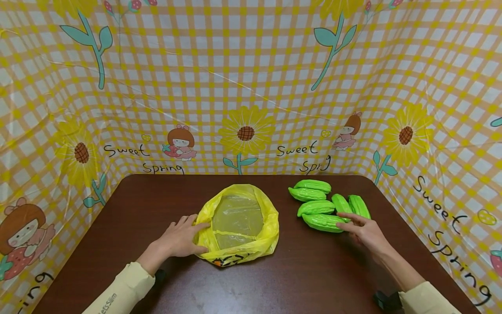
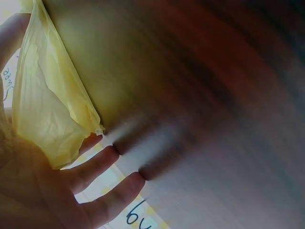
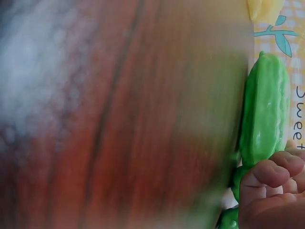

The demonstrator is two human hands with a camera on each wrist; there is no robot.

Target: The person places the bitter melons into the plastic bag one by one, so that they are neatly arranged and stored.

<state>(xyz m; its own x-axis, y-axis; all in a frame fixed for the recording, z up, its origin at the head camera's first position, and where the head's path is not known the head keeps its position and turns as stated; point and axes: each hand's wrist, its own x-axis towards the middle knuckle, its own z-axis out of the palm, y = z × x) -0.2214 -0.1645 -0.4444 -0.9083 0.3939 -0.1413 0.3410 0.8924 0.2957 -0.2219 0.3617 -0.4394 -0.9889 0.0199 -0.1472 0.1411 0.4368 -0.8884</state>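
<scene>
A yellow plastic bag sits on the table with its mouth spread wide and its rim folded outward. My left hand rests at the bag's left side, fingers spread and fairly straight, index finger and thumb over the rim. The left wrist view has the bag's yellow film beside the fingers, whose tips are at the tabletop. On the right lie several bright green bitter melons. My right hand pinches the right end of the nearest bitter melon between thumb and index finger; its other fingers are curled.
The dark brown table has its far edge against a checked cloth backdrop, which also rises along both sides. Two of the bitter melons lie just beyond my right hand. Bare tabletop separates bag and melons.
</scene>
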